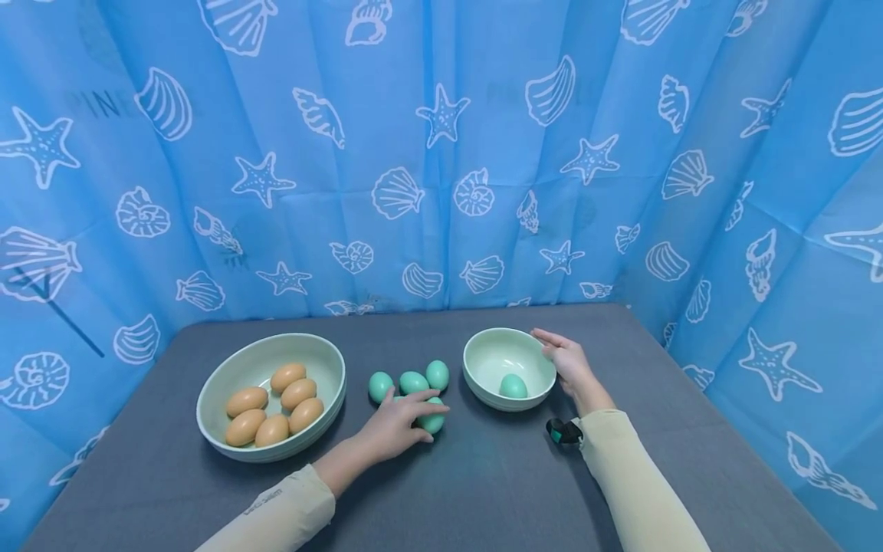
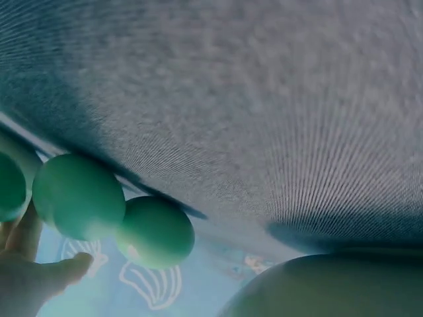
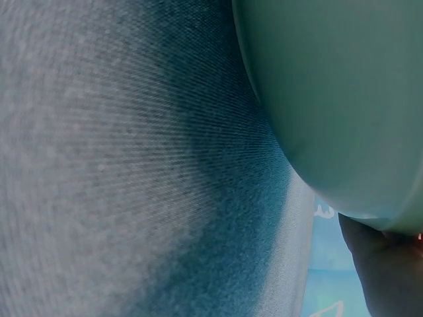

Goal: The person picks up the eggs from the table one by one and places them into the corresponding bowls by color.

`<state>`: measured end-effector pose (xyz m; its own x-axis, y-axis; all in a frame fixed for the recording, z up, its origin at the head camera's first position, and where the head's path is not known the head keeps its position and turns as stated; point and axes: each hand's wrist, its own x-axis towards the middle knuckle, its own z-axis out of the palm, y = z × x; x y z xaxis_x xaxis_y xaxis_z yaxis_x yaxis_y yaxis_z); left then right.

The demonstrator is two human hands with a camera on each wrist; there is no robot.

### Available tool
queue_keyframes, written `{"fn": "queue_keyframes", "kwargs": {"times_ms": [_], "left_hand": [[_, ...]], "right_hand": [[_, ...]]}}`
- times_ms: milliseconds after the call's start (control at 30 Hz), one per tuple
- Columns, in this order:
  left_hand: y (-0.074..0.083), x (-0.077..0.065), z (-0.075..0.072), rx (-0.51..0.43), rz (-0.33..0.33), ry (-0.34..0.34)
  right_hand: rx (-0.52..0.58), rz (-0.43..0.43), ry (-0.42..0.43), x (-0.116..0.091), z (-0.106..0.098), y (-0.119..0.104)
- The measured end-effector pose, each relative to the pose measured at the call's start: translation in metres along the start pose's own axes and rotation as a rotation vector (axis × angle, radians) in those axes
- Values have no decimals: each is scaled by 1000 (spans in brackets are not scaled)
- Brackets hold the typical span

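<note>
Over a small cluster of green eggs, my left hand reaches with spread fingers. Its finger and thumb lie beside the nearest green egg. Other green eggs stand close by, among them a left one, a middle one and a back right one; another is mostly covered by the hand. My right hand holds the right side of a small pale green bowl, which contains one green egg. In the right wrist view, a finger lies against the bowl's outer wall.
At the left stands a larger pale green bowl with several brown eggs. Grey cloth covers the table. A blue shell-patterned curtain closes off the back and sides. A black strap juts from the right sleeve.
</note>
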<state>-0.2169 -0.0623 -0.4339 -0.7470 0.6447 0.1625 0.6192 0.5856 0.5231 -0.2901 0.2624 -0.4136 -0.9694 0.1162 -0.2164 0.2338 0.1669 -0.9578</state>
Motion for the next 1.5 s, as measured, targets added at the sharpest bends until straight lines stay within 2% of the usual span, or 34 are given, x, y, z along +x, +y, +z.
{"fn": "queue_keyframes", "kwargs": {"times_ms": [133,267,633,767,1133,1500], "left_hand": [[3,2,-4,-162,-25,95],[9,6,-9,-326,-65,153],[24,17,-19,-689,-207,177],[30,23,-21,-757,-264,177],[43,47,-17,-887,-434,246],[55,71,-10,-1002,-465,273]], "right_hand": [[-2,-1,0,0,1,0],[6,-10,0,-1,0,-1],[10,-1,2,-1,0,0],[3,0,-1,-2,0,0],[-4,11,-5,-1,1,-1],[-13,-5,-17,0,-1,0]]}}
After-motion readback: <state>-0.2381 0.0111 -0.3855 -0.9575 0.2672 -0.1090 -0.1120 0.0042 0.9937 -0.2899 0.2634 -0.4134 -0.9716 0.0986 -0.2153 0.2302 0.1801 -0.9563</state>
